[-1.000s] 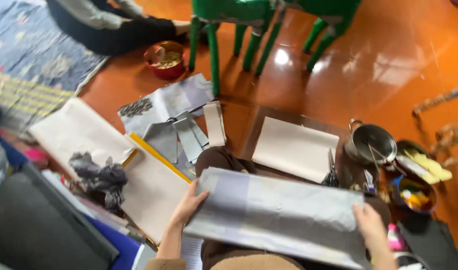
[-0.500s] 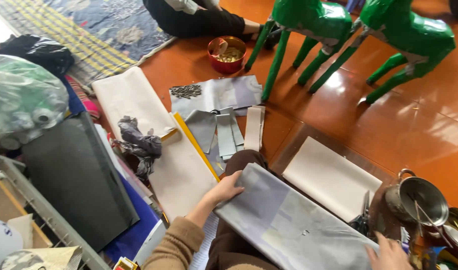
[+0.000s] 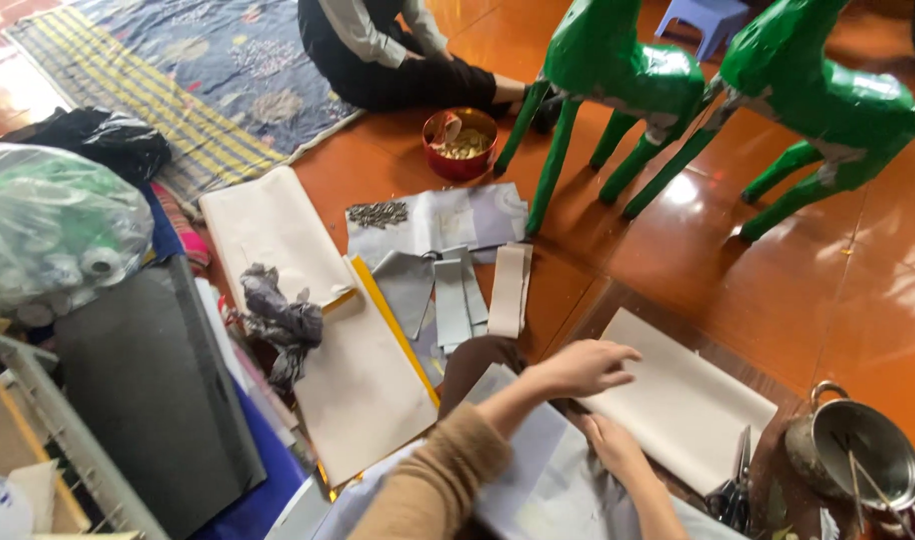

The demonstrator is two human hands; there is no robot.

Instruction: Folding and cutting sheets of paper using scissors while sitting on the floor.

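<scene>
Head view looks down on a glossy orange floor point(image 3: 838, 300) strewn with paper work. Since a moment ago the person has let go of the far edge of the large grey sheet point(image 3: 548, 480) they were holding up with both hands; it now lies slack across their lap at the near edge of the floor. The left hand point(image 3: 583, 365), in a tan knit sleeve, has lifted off it and reaches out flat over the white sheet point(image 3: 688, 400) on a dark board, fingers spread apart, gripping nothing. The right hand point(image 3: 613, 450) rests on the grey sheet with fingers loosely open, pressing rather than pinching. So the sheet is set down, not carried.

The grey sheet looks thin and creased, faintly shiny. Cut grey strips point(image 3: 448, 295) lie fanned beside a yellow ruler point(image 3: 393, 325). A crumpled dark rag point(image 3: 278, 320) sits on a cream sheet. Two green papier-mâché animal figures point(image 3: 628, 80) stand glossy and stiff-legged toward the far edge, near a red bowl point(image 3: 460, 145). A steel pot point(image 3: 858, 460) and scissors point(image 3: 738, 490) sit at the near right corner.
</scene>
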